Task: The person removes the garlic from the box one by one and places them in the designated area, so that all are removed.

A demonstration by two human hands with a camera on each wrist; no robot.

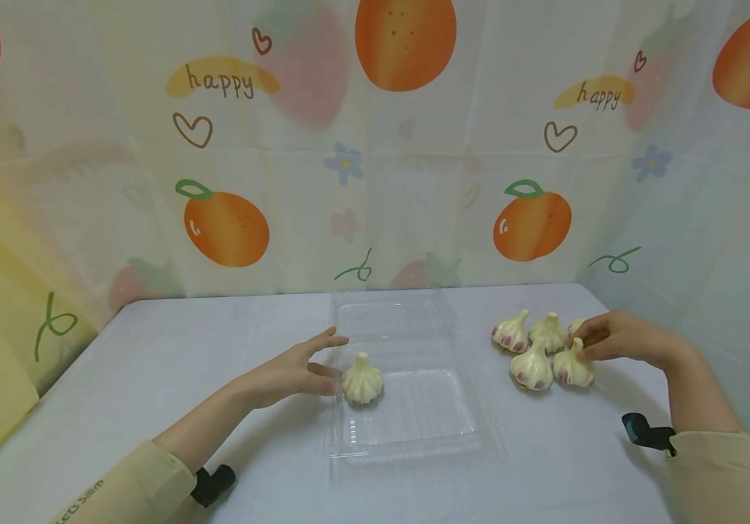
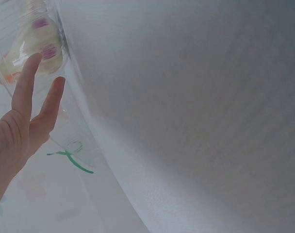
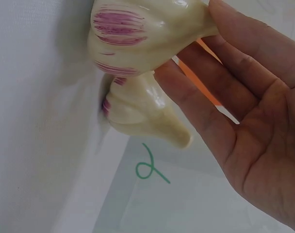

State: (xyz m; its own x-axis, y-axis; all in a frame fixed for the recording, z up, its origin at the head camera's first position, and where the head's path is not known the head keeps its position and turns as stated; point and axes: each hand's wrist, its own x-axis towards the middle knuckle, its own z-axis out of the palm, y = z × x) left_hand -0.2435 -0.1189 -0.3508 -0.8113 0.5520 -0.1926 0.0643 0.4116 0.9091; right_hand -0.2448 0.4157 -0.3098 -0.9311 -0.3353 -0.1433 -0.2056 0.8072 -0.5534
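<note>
A clear plastic clamshell box point(image 1: 414, 431) lies unfolded on the table, its lid point(image 1: 391, 317) toward the back. One garlic bulb point(image 1: 362, 382) stands upright at the left side of its tray. My left hand point(image 1: 293, 377) is just left of that bulb, with fingers extended and spread at the box's edge, holding nothing. At the right, my right hand point(image 1: 633, 340) pinches the neck of a purple-streaked garlic bulb point(image 3: 142, 34) between thumb and fingers. Behind it in the right wrist view sits another garlic bulb point(image 3: 142, 109), partly covered by the first.
Several garlic bulbs cluster right of the box, among them a front one point(image 1: 532, 370) and a left one point(image 1: 510, 332). A white cloth point(image 1: 270, 466) covers the table. Behind it hangs a fruit-printed curtain point(image 1: 414, 211). Black wrist mounts point(image 1: 649, 432) extend near both sleeves.
</note>
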